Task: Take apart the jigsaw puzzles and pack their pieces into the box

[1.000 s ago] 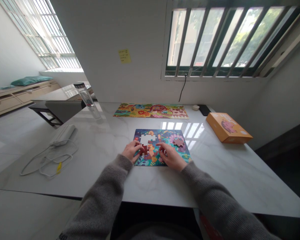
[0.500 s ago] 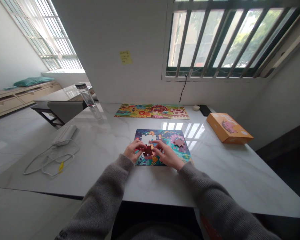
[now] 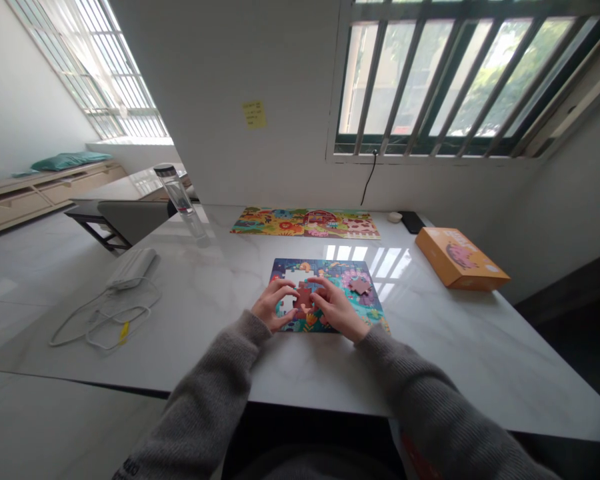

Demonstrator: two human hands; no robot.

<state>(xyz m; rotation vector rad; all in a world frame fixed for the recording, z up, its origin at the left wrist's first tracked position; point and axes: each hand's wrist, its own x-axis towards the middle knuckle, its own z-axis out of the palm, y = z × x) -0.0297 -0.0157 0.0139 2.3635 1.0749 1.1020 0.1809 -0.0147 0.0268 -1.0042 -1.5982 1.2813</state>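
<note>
A blue jigsaw puzzle point(image 3: 330, 273) lies flat on the white marble table point(image 3: 220, 287), with a white gap near its upper left. My left hand point(image 3: 273, 305) and my right hand point(image 3: 337, 308) meet over the puzzle's near half, fingertips pinched on a brown, face-down puzzle piece point(image 3: 304, 295) between them. Another loose brown piece point(image 3: 360, 285) rests on the puzzle's right side, apart from both hands.
A finished farm puzzle point(image 3: 306, 223) lies at the back by the wall. An orange box point(image 3: 459, 258) sits to the right, a clear bottle point(image 3: 179, 199) and a white power strip with cable point(image 3: 130, 269) to the left. A dark phone point(image 3: 411, 221) lies near the wall.
Both hands drew together and lifted the brown piece, carrying it slightly up and right toward the puzzle's middle. The camera view shifted a little.
</note>
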